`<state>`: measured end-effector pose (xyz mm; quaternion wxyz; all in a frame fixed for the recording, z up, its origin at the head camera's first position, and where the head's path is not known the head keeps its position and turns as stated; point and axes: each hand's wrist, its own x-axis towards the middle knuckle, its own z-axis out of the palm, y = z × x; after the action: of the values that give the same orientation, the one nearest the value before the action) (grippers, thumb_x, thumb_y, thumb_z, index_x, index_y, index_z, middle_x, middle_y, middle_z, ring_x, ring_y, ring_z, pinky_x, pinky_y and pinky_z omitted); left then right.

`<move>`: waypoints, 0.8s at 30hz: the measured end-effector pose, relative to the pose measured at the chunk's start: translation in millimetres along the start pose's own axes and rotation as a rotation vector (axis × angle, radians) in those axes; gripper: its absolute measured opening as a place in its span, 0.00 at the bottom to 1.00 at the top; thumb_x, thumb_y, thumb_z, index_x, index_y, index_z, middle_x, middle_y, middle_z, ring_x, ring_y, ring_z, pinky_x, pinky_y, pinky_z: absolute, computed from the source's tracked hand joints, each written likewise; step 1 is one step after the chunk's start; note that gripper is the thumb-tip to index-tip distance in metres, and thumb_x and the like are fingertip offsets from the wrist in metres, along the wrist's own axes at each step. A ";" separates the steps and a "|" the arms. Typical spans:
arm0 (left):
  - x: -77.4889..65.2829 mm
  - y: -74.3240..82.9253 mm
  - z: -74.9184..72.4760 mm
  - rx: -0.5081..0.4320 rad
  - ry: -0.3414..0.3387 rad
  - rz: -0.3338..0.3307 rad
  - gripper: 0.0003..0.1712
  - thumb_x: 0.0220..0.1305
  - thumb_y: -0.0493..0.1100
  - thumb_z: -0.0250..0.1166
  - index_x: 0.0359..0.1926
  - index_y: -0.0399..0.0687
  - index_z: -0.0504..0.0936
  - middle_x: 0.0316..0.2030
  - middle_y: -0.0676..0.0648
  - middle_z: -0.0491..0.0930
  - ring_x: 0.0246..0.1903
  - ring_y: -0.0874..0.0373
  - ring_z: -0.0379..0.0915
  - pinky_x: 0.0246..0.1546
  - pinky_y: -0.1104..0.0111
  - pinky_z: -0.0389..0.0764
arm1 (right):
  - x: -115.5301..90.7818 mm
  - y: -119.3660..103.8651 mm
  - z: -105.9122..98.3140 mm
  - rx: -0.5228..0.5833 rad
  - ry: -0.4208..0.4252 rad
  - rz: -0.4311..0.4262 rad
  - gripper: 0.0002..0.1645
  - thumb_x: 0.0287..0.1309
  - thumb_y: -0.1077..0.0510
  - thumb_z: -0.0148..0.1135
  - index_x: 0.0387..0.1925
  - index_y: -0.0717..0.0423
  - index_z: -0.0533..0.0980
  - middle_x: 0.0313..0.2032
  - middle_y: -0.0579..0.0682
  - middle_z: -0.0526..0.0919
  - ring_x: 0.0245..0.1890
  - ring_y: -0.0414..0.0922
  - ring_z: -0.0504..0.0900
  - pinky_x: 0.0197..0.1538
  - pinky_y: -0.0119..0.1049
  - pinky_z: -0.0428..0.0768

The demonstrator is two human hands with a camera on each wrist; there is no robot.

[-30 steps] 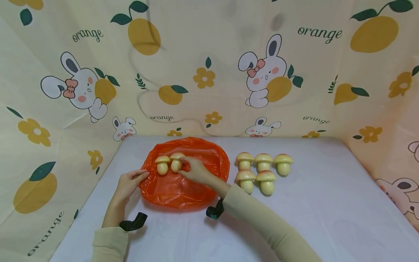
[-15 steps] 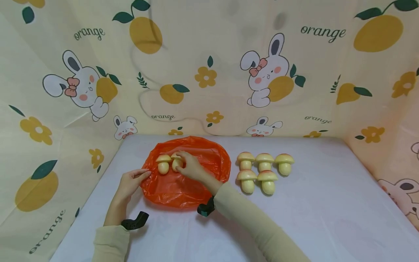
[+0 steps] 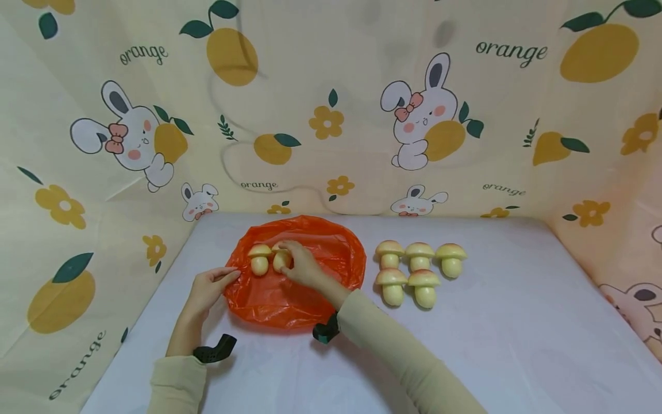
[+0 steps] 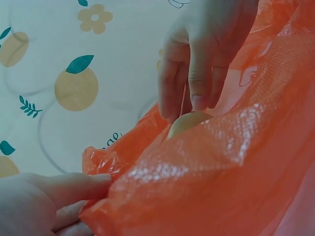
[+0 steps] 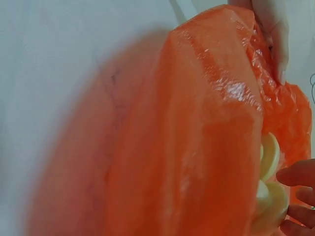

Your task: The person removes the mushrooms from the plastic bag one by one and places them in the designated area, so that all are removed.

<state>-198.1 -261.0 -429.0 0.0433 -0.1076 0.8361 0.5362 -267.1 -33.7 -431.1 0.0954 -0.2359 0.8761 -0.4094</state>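
An orange-red plastic bag (image 3: 279, 307) lies spread on the table with its mouth open upward. At its left rim my left hand (image 3: 206, 292) pinches the plastic between thumb and fingers, also visible in the left wrist view. My right hand (image 3: 306, 268) reaches into the bag, thumb and fingers around a toy mushroom (image 3: 281, 262) with a pale stem. Just left of that one, a second toy mushroom (image 3: 260, 265) stands inside. In the right wrist view, the fingers of my right hand (image 5: 301, 184) meet the nearer mushroom (image 5: 274, 209); the bag's wall hides part of both.
Several more toy mushrooms (image 3: 420, 256) with reddish caps lie in two rows on the white table (image 3: 496, 333), right of the bag. A patterned cloth (image 3: 357, 155) with rabbits and oranges hangs behind and at both sides.
My right hand has shifted slightly left and its fingers have come further over the mushroom's cap in the bag. My left hand keeps its hold on the rim.
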 end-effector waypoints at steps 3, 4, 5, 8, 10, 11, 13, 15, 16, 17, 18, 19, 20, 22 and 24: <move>0.2 -0.1 -0.1 0.000 0.003 -0.001 0.29 0.67 0.52 0.60 0.59 0.33 0.75 0.38 0.57 0.85 0.32 0.73 0.74 0.37 0.82 0.77 | -1.5 3.6 1.0 0.021 0.037 0.015 0.29 0.61 0.61 0.62 0.63 0.54 0.67 0.65 0.52 0.69 0.65 0.50 0.70 0.69 0.46 0.69; 0.0 0.3 -0.1 0.000 0.004 0.000 0.29 0.67 0.52 0.60 0.59 0.33 0.75 0.38 0.57 0.85 0.32 0.74 0.74 0.37 0.82 0.77 | -2.0 5.0 1.3 0.024 0.053 0.016 0.28 0.61 0.61 0.62 0.62 0.55 0.68 0.63 0.52 0.70 0.63 0.50 0.71 0.68 0.46 0.70; 0.0 0.4 -0.1 0.001 0.004 -0.001 0.29 0.67 0.51 0.60 0.59 0.33 0.75 0.38 0.57 0.85 0.32 0.73 0.74 0.37 0.82 0.77 | -2.4 6.3 1.6 0.032 0.071 0.015 0.27 0.61 0.61 0.62 0.61 0.56 0.69 0.61 0.53 0.71 0.61 0.49 0.72 0.68 0.46 0.71; -0.4 0.8 -0.3 0.004 0.005 -0.006 0.28 0.67 0.52 0.60 0.59 0.34 0.75 0.37 0.58 0.84 0.32 0.74 0.74 0.37 0.82 0.77 | -3.5 9.9 2.7 0.068 0.125 -0.001 0.25 0.59 0.62 0.64 0.58 0.59 0.70 0.56 0.56 0.74 0.58 0.51 0.74 0.66 0.46 0.72; -0.2 0.4 -0.6 0.004 0.005 -0.007 0.28 0.67 0.51 0.60 0.59 0.34 0.75 0.37 0.58 0.84 0.32 0.74 0.74 0.37 0.82 0.77 | -3.6 11.5 3.9 0.104 0.153 0.000 0.26 0.58 0.61 0.65 0.57 0.61 0.71 0.55 0.58 0.74 0.57 0.53 0.74 0.64 0.47 0.73; 0.0 0.0 -0.8 0.003 0.004 -0.005 0.28 0.67 0.51 0.60 0.59 0.34 0.75 0.37 0.58 0.84 0.32 0.74 0.74 0.37 0.82 0.77 | -3.2 12.3 4.7 0.126 0.165 0.005 0.26 0.58 0.61 0.65 0.57 0.62 0.71 0.54 0.59 0.74 0.56 0.53 0.74 0.63 0.48 0.74; 0.0 -0.6 -1.0 0.003 0.002 0.003 0.29 0.67 0.51 0.60 0.59 0.33 0.75 0.38 0.56 0.85 0.32 0.74 0.74 0.37 0.82 0.77 | -1.6 13.8 6.7 0.153 0.187 0.018 0.28 0.57 0.60 0.66 0.58 0.64 0.71 0.52 0.60 0.75 0.54 0.54 0.75 0.60 0.48 0.75; 0.1 -1.0 -1.1 -0.004 0.003 0.009 0.29 0.66 0.52 0.61 0.58 0.33 0.76 0.39 0.55 0.85 0.32 0.74 0.74 0.37 0.82 0.77 | 1.0 15.6 9.0 0.165 0.202 0.041 0.29 0.57 0.60 0.66 0.59 0.65 0.71 0.51 0.60 0.75 0.53 0.55 0.76 0.59 0.47 0.77; 0.0 -1.2 -1.1 -0.003 -0.001 0.016 0.30 0.66 0.53 0.61 0.58 0.33 0.76 0.39 0.55 0.85 0.32 0.74 0.74 0.37 0.82 0.77 | 2.7 16.6 10.1 0.166 0.209 0.057 0.29 0.57 0.60 0.67 0.59 0.65 0.72 0.51 0.60 0.74 0.52 0.54 0.76 0.58 0.47 0.77; -0.3 -1.2 -1.0 -0.006 -0.002 0.020 0.30 0.66 0.53 0.61 0.57 0.33 0.76 0.38 0.56 0.85 0.32 0.74 0.74 0.37 0.82 0.77 | 4.3 17.6 11.2 0.163 0.213 0.072 0.29 0.57 0.60 0.67 0.59 0.65 0.72 0.51 0.60 0.74 0.52 0.54 0.76 0.58 0.46 0.77; -0.4 -1.5 -1.2 -0.006 -0.002 0.023 0.30 0.66 0.53 0.61 0.57 0.33 0.76 0.38 0.56 0.85 0.32 0.74 0.74 0.37 0.82 0.77 | 5.7 18.5 11.9 0.158 0.218 0.084 0.29 0.56 0.60 0.67 0.59 0.65 0.73 0.50 0.60 0.74 0.51 0.54 0.76 0.58 0.46 0.77; -0.1 -1.9 -0.9 -0.021 0.005 0.023 0.29 0.65 0.53 0.62 0.56 0.33 0.77 0.37 0.56 0.85 0.32 0.73 0.75 0.36 0.82 0.77 | 7.0 19.5 12.7 0.159 0.223 0.097 0.28 0.56 0.60 0.67 0.58 0.65 0.74 0.50 0.60 0.74 0.51 0.53 0.76 0.57 0.46 0.77; -0.2 -2.0 -1.0 -0.020 0.003 0.026 0.30 0.65 0.54 0.62 0.56 0.33 0.77 0.36 0.57 0.85 0.32 0.73 0.75 0.36 0.82 0.78 | 7.8 20.1 12.9 0.170 0.223 0.115 0.27 0.55 0.61 0.68 0.57 0.64 0.75 0.50 0.60 0.74 0.50 0.53 0.75 0.58 0.46 0.77; -0.5 -2.1 -1.0 -0.021 -0.001 0.031 0.30 0.65 0.53 0.62 0.56 0.32 0.77 0.36 0.58 0.85 0.32 0.73 0.75 0.35 0.82 0.78 | 9.1 21.4 13.4 0.188 0.227 0.137 0.27 0.54 0.62 0.68 0.56 0.64 0.76 0.50 0.60 0.74 0.50 0.53 0.75 0.58 0.46 0.76; -0.3 -2.1 -0.8 -0.022 0.004 0.025 0.29 0.65 0.53 0.62 0.55 0.32 0.78 0.36 0.57 0.85 0.31 0.72 0.75 0.35 0.82 0.78 | 9.3 22.0 13.4 0.212 0.228 0.148 0.26 0.53 0.63 0.68 0.56 0.64 0.76 0.51 0.60 0.76 0.51 0.53 0.75 0.59 0.47 0.76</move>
<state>-197.3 -262.5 -430.4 0.0340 -0.0987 0.8314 0.5458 -277.7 -35.2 -456.3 0.0499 -0.1113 0.8482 -0.5154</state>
